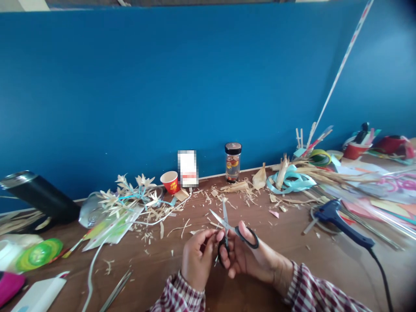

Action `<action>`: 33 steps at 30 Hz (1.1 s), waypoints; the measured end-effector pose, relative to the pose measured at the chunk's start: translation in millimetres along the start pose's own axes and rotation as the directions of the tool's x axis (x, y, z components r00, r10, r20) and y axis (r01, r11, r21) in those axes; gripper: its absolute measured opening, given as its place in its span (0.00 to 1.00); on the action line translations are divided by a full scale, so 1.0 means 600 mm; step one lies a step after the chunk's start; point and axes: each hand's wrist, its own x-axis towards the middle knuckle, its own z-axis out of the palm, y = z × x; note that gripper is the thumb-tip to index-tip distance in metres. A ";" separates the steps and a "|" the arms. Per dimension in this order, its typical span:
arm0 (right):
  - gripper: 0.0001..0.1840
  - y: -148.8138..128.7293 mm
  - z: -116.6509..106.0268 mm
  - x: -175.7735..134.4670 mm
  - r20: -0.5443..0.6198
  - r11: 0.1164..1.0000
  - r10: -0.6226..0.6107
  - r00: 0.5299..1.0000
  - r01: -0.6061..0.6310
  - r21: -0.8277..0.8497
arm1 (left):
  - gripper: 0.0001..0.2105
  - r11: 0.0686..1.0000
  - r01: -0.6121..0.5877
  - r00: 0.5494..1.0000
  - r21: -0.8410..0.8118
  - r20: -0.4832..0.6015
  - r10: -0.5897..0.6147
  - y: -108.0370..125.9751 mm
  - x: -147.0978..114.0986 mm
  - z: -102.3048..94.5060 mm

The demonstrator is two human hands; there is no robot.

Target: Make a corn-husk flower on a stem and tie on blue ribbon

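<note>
Black-handled scissors are in my right hand, thumb and fingers through the loops. Their blades are spread apart and point away from me over the table. Just left of them, my left hand is closed in a pinch, its fingertips close to the scissors' pivot. Whatever those fingers hold is hidden or too small to name. Pale shredded scraps lie on the brown table beyond both hands.
A lidded jar and red paper cup stand by the blue partition. Pale husk flowers and a black bottle are left. A blue glue gun, its cord trailing, and light-blue ribbon lie right. Tweezers lie front left.
</note>
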 end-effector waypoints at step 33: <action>0.26 0.010 0.027 0.003 -0.090 0.993 -0.091 0.992 0.097 0.072 | 0.12 0.995 -0.064 0.987 -0.073 0.145 0.074 0.007 0.001 -0.004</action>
